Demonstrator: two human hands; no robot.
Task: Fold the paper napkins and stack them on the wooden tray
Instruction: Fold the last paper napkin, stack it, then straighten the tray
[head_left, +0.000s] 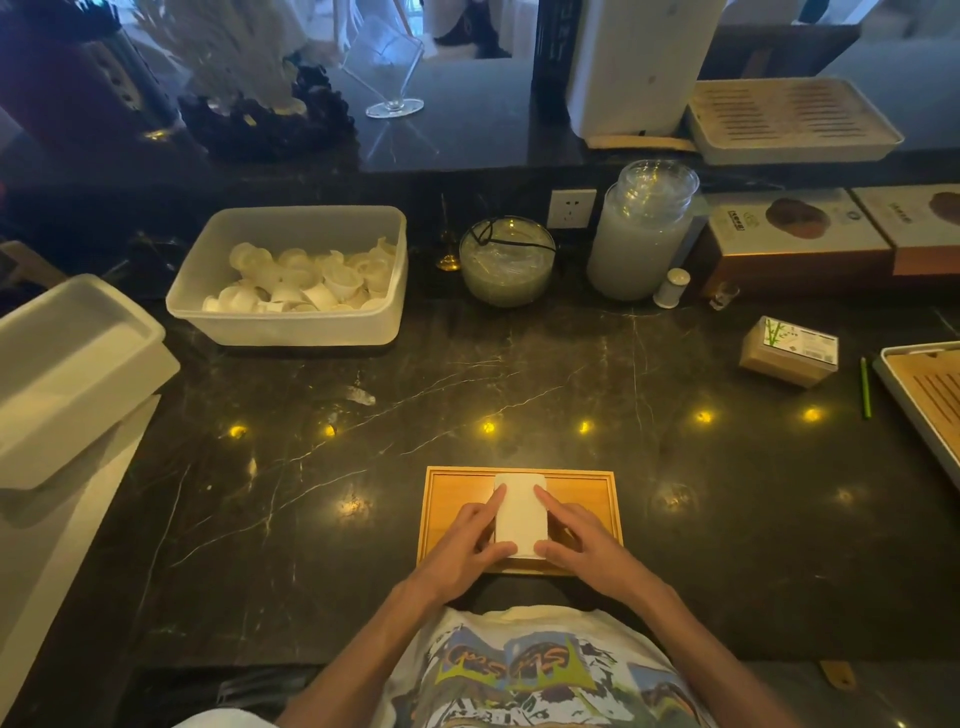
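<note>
I squared the napkin stack (521, 512) on the wooden tray (597, 499), left hand (470, 540) and right hand (582, 545) fingers (496, 499) straight; next likely needed a clean release.

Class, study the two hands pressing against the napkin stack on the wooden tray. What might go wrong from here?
1. The left hand and right hand press the napkin stack from opposite sides; uneven pressure may skew or buckle it.
2. Both thumbs rest on its near end, so lifting away could drag the top napkin.
3. The wooden tray lies near the front edge of the counter; a pull might slide it off.
</note>
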